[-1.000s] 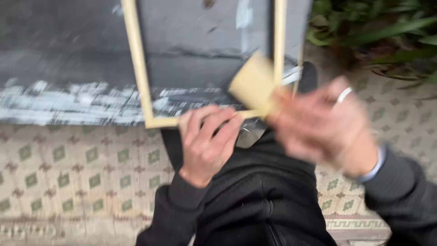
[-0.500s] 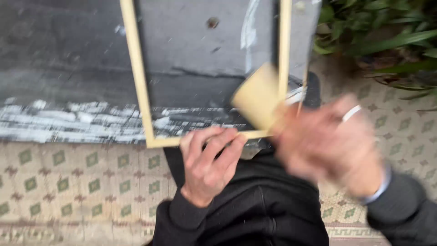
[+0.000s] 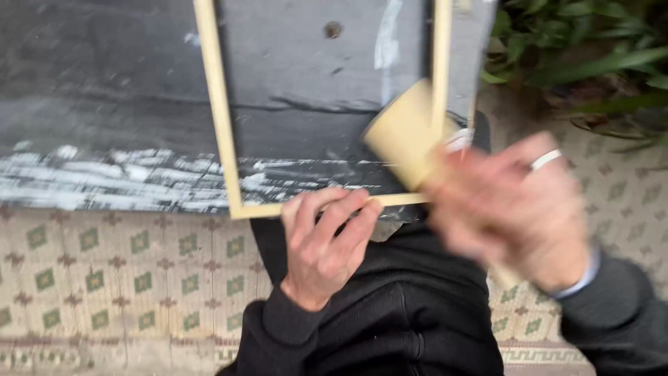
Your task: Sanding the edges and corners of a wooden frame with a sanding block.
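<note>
One head-worn camera looks steeply down from the person's own eye level, close over both hands, the wooden frame (image 3: 226, 139) against the dark wall (image 3: 104, 104) and the patterned tile floor (image 3: 104, 257).

- A dark slab (image 3: 104, 83), smeared with white paint along its lower edge, is lying ahead of me.
- Patterned tiles (image 3: 104, 264) with green diamonds are spreading under my knees.
- Green leafy plants (image 3: 584, 49) are growing at my upper right.
</note>
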